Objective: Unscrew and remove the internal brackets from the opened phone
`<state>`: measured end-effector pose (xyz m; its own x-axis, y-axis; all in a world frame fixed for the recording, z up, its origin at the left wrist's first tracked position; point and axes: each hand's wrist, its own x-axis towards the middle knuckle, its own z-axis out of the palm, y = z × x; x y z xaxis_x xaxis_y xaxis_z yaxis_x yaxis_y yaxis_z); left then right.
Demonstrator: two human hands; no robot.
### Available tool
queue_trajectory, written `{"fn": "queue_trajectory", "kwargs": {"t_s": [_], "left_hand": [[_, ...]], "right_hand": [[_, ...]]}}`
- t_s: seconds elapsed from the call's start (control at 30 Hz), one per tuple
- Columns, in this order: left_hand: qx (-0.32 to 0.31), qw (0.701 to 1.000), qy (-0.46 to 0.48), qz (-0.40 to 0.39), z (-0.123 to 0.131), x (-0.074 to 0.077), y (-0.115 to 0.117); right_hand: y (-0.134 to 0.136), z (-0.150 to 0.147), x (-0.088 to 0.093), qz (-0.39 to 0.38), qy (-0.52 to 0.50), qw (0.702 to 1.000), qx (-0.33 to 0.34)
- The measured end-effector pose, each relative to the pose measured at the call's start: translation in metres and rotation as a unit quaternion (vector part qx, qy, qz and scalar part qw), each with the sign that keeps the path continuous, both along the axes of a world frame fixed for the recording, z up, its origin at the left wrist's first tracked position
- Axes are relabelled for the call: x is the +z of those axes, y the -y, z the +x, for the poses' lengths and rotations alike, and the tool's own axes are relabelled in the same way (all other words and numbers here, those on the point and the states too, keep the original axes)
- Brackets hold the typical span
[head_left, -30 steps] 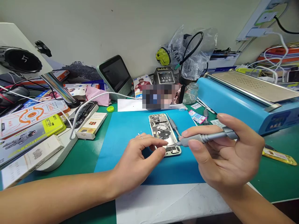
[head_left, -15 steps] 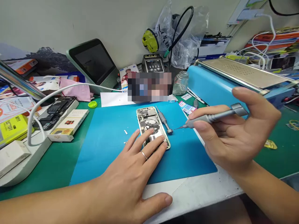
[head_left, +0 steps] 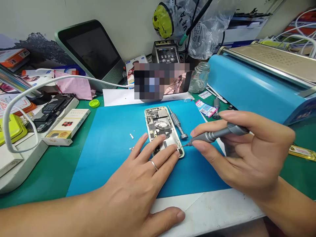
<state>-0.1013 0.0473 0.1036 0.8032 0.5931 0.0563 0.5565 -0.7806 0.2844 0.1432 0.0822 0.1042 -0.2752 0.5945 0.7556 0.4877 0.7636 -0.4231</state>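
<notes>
An opened phone [head_left: 164,126] with its inner parts showing lies on a blue mat [head_left: 106,141]. Spread flat, my left hand [head_left: 143,174] rests its fingertips across the phone's lower half, covering part of it. My right hand [head_left: 249,148] pinches a grey precision screwdriver [head_left: 217,133] between thumb and fingers. The thin tip of this driver is at the phone's lower right edge; whether it sits in a screw I cannot tell. A second grey screwdriver [head_left: 177,123] lies along the phone's right side. Tiny metal pieces [head_left: 131,136] are on the mat left of the phone.
A propped-up screen [head_left: 176,84], partly pixelated, stands behind the mat beside a glass jar [head_left: 199,77]. At right is a blue machine [head_left: 249,89] with a metal top. Small boxes [head_left: 67,126] and a white cable [head_left: 74,79] lie at left.
My right hand has brought the screwdriver tip down and left to the phone's edge. My left hand stays on the phone. The view has shifted slightly.
</notes>
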Motion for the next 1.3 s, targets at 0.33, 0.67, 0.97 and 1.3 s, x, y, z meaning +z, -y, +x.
{"fn": "queue_trajectory", "kwargs": {"t_s": [0.33, 0.67, 0.97, 1.3], "left_hand": [[0.002, 1.0, 0.008, -0.013, -0.0022, -0.0019, 0.0019], [0.008, 1.0, -0.002, -0.01, -0.0033, -0.0034, 0.0026], [0.005, 1.0, -0.007, -0.013, -0.0028, -0.0042, 0.0026], [0.005, 1.0, -0.002, -0.022, -0.0029, -0.0028, 0.003]], "right_hand": [[-0.0018, 0.001, -0.0056, -0.005, 0.004, 1.0, 0.016], [-0.0017, 0.0003, -0.0059, -0.002, 0.034, 0.999, 0.002], [-0.0036, 0.0003, -0.0064, 0.002, 0.034, 0.999, 0.002], [-0.0027, -0.0021, -0.0079, 0.014, 0.026, 1.0, -0.007]]}}
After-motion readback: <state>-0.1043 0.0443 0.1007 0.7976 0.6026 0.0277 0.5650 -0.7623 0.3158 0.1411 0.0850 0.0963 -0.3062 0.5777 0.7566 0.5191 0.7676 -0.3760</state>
